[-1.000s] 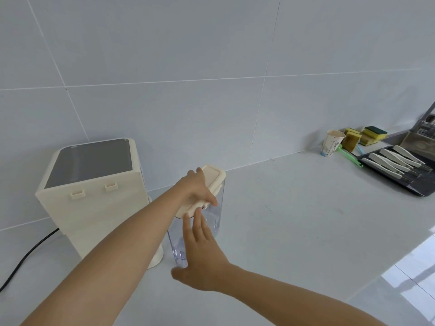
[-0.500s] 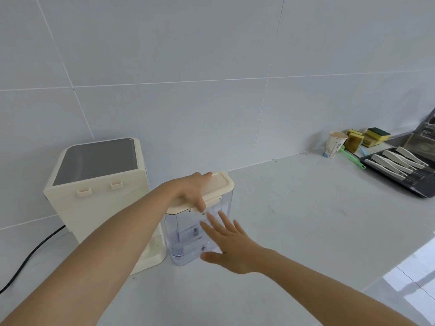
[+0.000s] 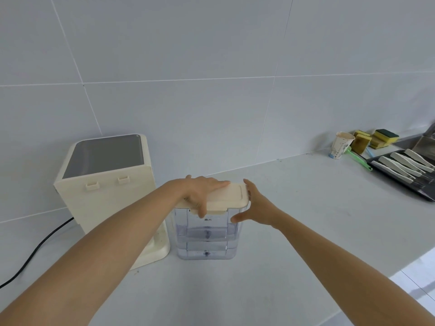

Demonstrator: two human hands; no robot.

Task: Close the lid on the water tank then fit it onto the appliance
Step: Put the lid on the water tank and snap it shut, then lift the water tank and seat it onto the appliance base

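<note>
Since the earlier frame, right hand (image 3: 257,205) has been brought against the water tank (image 3: 207,234) side, fingers spread. Left hand (image 3: 202,192) is pressed flat on lid (image 3: 229,196). Tank stands on desk (image 3: 294,231), beside appliance (image 3: 110,184).

Tank: we saw a clear plastic rectangular water tank (image 3: 207,236) standing upright on the counter, partly filled.
Lid: its cream flat plastic lid (image 3: 229,196) lay across the top.
Appliance: the cream box-shaped appliance (image 3: 106,184) stood just left of it.
</note>
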